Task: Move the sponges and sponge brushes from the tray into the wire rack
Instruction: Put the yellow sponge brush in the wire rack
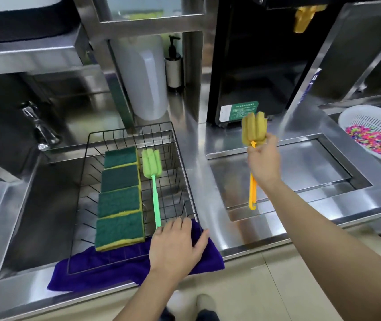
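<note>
A black wire rack [186,172] sits over the sink on a purple cloth [97,269]. Inside it lie several green-and-yellow sponges [120,200] in a row, with a green sponge brush [153,181] beside them on the right. My left hand [175,246] rests flat on the rack's near right corner, fingers spread, at the end of the green handle. My right hand [262,161] holds an orange sponge brush [253,130] upright in the air above the steel tray [277,172], its yellow head up and handle hanging down.
A faucet [38,126] stands left of the rack. A white jug [145,75] and a pump bottle [173,63] stand behind it. A black appliance [254,54] rises behind the tray. A white colander [374,133] of colourful bits sits at the right.
</note>
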Available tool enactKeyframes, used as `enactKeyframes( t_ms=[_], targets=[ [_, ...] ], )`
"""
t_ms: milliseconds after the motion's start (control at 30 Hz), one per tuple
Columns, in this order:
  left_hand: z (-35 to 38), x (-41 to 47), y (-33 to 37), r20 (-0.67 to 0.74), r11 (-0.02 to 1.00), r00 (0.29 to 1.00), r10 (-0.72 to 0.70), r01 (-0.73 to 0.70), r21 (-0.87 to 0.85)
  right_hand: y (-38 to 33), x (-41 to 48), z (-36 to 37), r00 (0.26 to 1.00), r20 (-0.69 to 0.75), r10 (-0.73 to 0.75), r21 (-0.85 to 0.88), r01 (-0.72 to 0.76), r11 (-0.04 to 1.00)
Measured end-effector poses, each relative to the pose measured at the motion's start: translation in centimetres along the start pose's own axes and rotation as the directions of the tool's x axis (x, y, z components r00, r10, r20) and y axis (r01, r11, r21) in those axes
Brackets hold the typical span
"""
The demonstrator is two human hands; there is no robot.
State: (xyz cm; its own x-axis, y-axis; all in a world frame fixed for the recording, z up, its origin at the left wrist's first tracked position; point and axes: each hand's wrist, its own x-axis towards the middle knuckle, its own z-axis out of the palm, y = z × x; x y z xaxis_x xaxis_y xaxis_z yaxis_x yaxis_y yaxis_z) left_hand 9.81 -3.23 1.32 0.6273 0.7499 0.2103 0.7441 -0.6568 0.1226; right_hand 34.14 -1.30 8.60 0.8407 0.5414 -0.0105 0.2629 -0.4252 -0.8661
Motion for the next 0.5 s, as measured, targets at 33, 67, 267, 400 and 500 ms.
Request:
enactKeyframes(
  t_ms=[33, 67, 267, 400, 500],
  targets=[
    [0.0, -0.2, -0.3, -0.03, 1.0, 1.0, -0.003, 0.003, -0.008, -0.8, -0.3, 0.7, 1.0, 0.015, -0.019, 0.023, 0.019, 1.0],
    [0.1, -0.3, -0.6, -0.057, 1.0, 0.998, -0.002, 0.001, -0.012, -1.6, -0.6, 1.4, 0.999, 0.031, -0.039, 0.031, 0.038, 0.999],
    [0.2, -1.2, -2.4, -0.195, 0.998, 0.979, -0.054, 0.06, 0.026, -5.6, -3.3, 6.9, 0.949, 0.271, -0.16, 0.057, 0.15, 0.987],
    [0.5, -2.0, -2.4, -0.233, 0.998, 0.972, -0.039, 0.05, 0.043, -6.6, -4.9, 10.0, 0.883, 0.429, -0.193, 0.004, 0.211, 0.977],
    [0.6, -2.3, -3.0, -0.246, 0.99, 0.964, -0.101, 0.121, 0.068, -7.6, -6.9, 13.6, 0.802, 0.566, -0.188, -0.054, 0.263, 0.963]
  ],
)
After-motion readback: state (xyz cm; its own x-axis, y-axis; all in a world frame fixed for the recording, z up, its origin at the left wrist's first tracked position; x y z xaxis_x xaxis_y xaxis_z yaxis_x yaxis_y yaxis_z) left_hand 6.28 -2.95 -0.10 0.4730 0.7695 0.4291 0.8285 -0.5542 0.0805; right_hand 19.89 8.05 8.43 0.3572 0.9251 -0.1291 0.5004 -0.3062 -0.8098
